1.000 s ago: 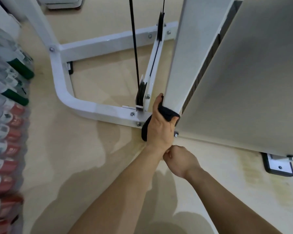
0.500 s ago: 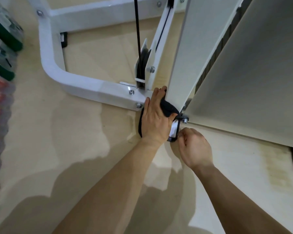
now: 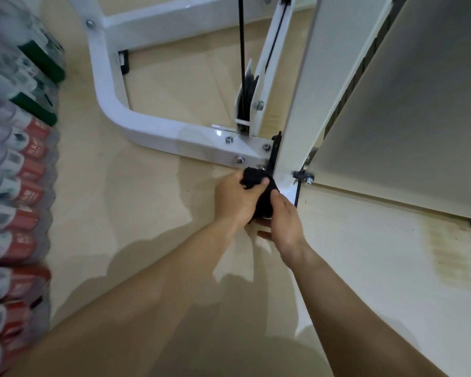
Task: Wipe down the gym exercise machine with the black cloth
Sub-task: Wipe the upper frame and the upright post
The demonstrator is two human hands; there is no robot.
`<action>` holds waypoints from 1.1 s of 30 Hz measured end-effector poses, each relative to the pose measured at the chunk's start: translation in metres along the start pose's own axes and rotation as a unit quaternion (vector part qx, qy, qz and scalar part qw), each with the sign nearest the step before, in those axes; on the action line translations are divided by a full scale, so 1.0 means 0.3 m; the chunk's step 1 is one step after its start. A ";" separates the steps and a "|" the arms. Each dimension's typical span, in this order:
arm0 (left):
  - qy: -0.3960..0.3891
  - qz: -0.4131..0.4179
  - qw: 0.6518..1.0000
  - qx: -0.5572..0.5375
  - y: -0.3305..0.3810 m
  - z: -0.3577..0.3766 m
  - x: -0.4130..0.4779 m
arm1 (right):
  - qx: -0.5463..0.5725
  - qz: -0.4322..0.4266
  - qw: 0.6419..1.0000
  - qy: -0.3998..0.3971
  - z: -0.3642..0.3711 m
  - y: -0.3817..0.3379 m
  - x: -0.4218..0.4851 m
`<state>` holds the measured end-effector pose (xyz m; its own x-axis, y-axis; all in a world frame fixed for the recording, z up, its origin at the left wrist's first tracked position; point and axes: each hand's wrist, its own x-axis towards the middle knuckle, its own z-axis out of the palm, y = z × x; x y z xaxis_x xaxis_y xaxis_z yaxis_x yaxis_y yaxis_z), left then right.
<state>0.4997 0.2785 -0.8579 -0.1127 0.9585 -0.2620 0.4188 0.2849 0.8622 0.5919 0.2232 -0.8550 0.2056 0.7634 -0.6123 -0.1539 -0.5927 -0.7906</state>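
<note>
From the head camera, my left hand (image 3: 237, 198) gripped the bunched black cloth (image 3: 264, 201), thumb curled over its top. My right hand (image 3: 286, 221) pinched the cloth's lower part from the other side. The cloth sat against the foot of the machine's white upright post (image 3: 299, 104), just beside the bolted base bar (image 3: 152, 129). Blurred bottles (image 3: 19, 164) lay on the floor at my left.

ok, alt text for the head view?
The left hand and right hand grip a bunched black cloth at the foot of a white machine upright, beside its bolted floor frame. A black cable runs down to a pulley behind; wrapped bottles line the left edge.
</note>
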 end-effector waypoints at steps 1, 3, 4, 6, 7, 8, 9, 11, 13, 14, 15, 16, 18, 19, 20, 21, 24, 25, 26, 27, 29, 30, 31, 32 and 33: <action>-0.041 -0.026 0.998 -0.045 -0.001 -0.013 -0.009 | 0.088 0.038 0.995 -0.006 0.015 -0.001 -0.009; -0.158 -0.050 0.981 -0.100 -0.006 -0.032 -0.027 | 0.231 0.045 0.971 0.043 0.016 -0.004 -0.012; -0.221 -0.068 0.966 -0.117 -0.009 -0.041 -0.036 | 0.264 0.027 0.961 0.076 0.010 -0.005 -0.017; -0.295 -0.100 0.943 -0.119 -0.002 -0.064 -0.035 | 0.233 -0.016 0.959 0.158 0.001 0.014 -0.002; -0.298 -0.094 0.945 -0.094 0.004 -0.076 -0.021 | 0.201 -0.027 0.956 0.210 0.004 0.024 0.014; -0.282 -0.079 0.954 -0.060 0.012 -0.091 -0.004 | 0.180 -0.025 0.948 0.263 0.015 0.028 0.035; -0.256 -0.066 0.964 -0.031 0.018 -0.106 0.016 | 0.181 -0.017 0.932 0.312 0.030 0.024 0.058; -0.221 -0.064 0.973 0.019 0.013 -0.135 0.065 | 0.206 -0.026 0.904 0.374 0.068 0.007 0.109; -0.235 -0.049 0.967 0.082 0.003 -0.161 0.099 | 0.192 -0.052 0.900 0.387 0.120 -0.003 0.171; -0.247 -0.025 0.961 0.123 -0.007 -0.173 0.114 | 0.172 -0.059 0.906 0.382 0.146 0.001 0.199; -0.254 0.000 0.954 0.159 -0.015 -0.184 0.126 | 0.148 -0.063 0.911 0.379 0.172 0.009 0.222; -0.253 0.023 0.949 0.186 -0.023 -0.197 0.136 | 0.124 -0.060 0.914 0.381 0.190 0.020 0.239; -0.240 0.044 0.947 0.210 -0.044 -0.220 0.148 | 0.111 -0.055 0.914 0.386 0.186 0.041 0.255; -0.232 0.042 0.949 0.210 -0.057 -0.230 0.156 | 0.116 -0.049 0.909 0.397 0.167 0.042 0.254; -0.223 0.038 0.952 0.206 -0.071 -0.243 0.162 | 0.122 -0.049 0.899 0.417 0.139 0.042 0.249; -0.216 0.033 0.954 0.206 -0.085 -0.254 0.165 | 0.121 -0.052 0.890 0.436 0.110 0.040 0.244; -0.215 0.028 0.952 0.217 -0.119 -0.274 0.171 | 0.069 -0.070 0.889 0.446 0.059 0.028 0.226; -0.213 0.028 0.952 0.216 -0.125 -0.276 0.171 | 0.048 -0.073 0.894 0.440 0.056 0.030 0.227; -0.210 0.028 0.954 0.214 -0.131 -0.276 0.172 | 0.034 -0.074 0.896 0.436 0.058 0.035 0.231; -0.208 0.028 0.954 0.213 -0.133 -0.274 0.170 | 0.026 -0.073 0.898 0.434 0.065 0.039 0.233; -0.205 0.027 0.954 0.216 -0.137 -0.263 0.170 | 0.028 -0.068 0.905 0.418 0.090 0.035 0.232; -0.206 0.028 0.953 0.220 -0.139 -0.256 0.169 | 0.026 -0.063 0.912 0.405 0.109 0.032 0.230; -0.205 0.030 0.952 0.224 -0.136 -0.247 0.167 | 0.025 -0.059 0.918 0.390 0.128 0.026 0.226; -0.205 0.033 0.952 0.227 -0.131 -0.239 0.165 | 0.035 -0.058 0.922 0.381 0.144 0.019 0.221; -0.205 0.037 0.951 0.229 -0.123 -0.231 0.165 | 0.052 -0.063 0.919 0.386 0.154 0.012 0.215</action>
<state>0.4162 0.3163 -0.8726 0.2542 0.8637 -0.4352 0.7705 0.0911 0.6309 0.5600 0.2821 -0.8976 0.8461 0.3905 -0.3628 -0.1660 -0.4537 -0.8756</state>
